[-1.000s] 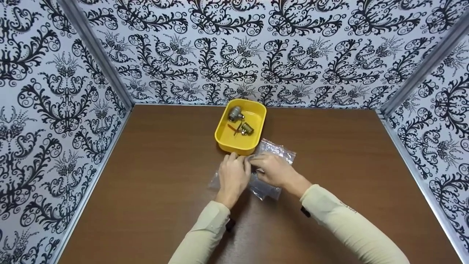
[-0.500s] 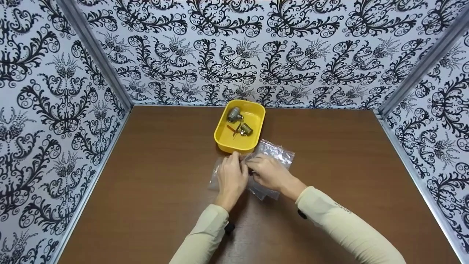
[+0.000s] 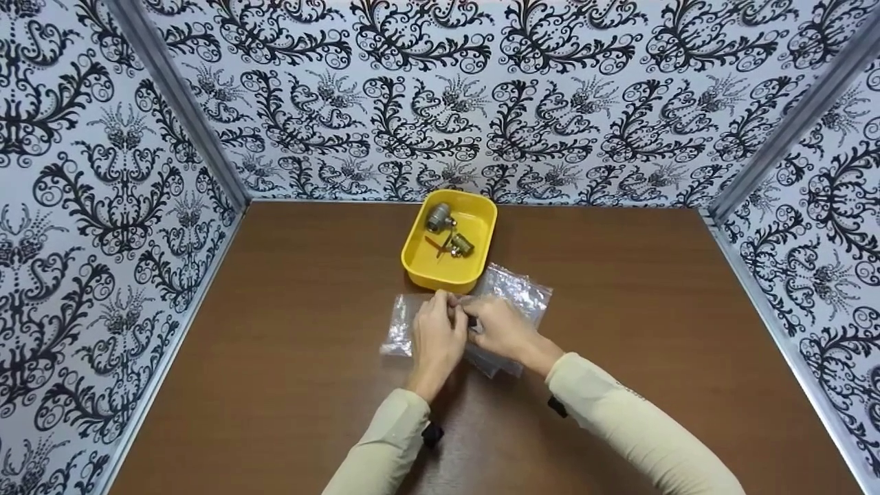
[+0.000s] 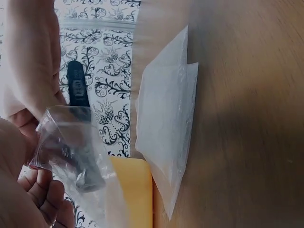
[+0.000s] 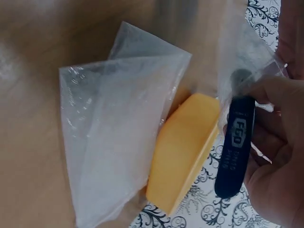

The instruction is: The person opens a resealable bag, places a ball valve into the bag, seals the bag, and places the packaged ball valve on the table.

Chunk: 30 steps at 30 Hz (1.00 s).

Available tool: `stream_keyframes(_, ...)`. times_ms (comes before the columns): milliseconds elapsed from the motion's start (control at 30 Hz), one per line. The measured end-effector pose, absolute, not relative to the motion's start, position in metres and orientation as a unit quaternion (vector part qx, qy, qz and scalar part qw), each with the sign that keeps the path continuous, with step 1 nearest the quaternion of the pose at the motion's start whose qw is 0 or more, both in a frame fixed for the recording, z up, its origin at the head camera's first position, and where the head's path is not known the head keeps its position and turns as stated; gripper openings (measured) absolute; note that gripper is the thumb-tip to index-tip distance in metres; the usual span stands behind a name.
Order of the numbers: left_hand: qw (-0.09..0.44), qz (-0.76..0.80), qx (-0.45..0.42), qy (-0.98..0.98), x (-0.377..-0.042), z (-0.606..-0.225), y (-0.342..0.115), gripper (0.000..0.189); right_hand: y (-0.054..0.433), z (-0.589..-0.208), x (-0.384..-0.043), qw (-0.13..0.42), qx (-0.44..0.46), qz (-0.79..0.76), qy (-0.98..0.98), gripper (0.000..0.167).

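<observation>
From where I stand, the right hand (image 3: 505,326), in its cream sleeve (image 3: 619,405), sits slightly further left and lower than half a second ago. Its thumb and fingers grip a flat black lever with pale lettering (image 5: 234,147), at the centre of the frame between the hands. The left hand (image 3: 436,337) has its fingers bent, pinching a thin, clear, glossy plastic bag (image 3: 400,326), whose film now spreads wider to the left, with a squarer corner.

The lever has a rounded end. In the left wrist view that end points to the top, its long axis nearly vertical; in the right wrist view it points down, slightly left. Its other end shows dull grey through the film; I can't tell whether it lies inside or behind.

Right of centre, overlapping flat, crinkled clear bags (image 3: 519,289) lie on the brown wood-grained table (image 3: 309,309). Beyond, the smooth yellow rounded-rectangular plastic tray (image 3: 440,282) holds, as before, a stubby grey metal fitting (image 3: 438,217) and a brass-coloured ribbed fitting (image 3: 461,244). Black-scrolled white wallpaper (image 3: 440,103) fills the top.
</observation>
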<state>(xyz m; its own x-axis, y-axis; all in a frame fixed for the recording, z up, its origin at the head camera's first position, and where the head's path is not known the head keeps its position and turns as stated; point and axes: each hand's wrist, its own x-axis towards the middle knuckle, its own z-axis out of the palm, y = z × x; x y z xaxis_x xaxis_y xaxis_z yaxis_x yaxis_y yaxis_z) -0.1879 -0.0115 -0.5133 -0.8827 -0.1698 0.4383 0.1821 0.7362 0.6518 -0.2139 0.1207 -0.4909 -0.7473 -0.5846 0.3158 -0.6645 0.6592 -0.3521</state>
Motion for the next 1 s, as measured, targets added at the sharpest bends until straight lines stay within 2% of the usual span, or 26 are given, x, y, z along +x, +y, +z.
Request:
stream_keyframes(267,0.216,-0.414,0.000,-0.884,-0.185,-0.515,-0.010,0.006,0.116,-0.498,-0.214,0.087,0.290,0.251,-0.919,0.028)
stream_keyframes(600,0.205,-0.500,0.003,-0.842,-0.185,-0.512,-0.009,0.006,0.115,-0.497,-0.211,0.038,0.251,0.330,-0.909,0.022)
stream_keyframes(800,0.204,-0.529,0.026,-0.823,-0.183,-0.505,-0.010,0.006,0.119,-0.494,-0.208,0.017,0.276,0.334,-0.901,0.019)
stream_keyframes(1000,0.198,-0.567,0.049,-0.798,-0.184,-0.498,-0.012,0.005,0.129,-0.490,-0.209,-0.024,0.336,0.367,-0.867,0.034)
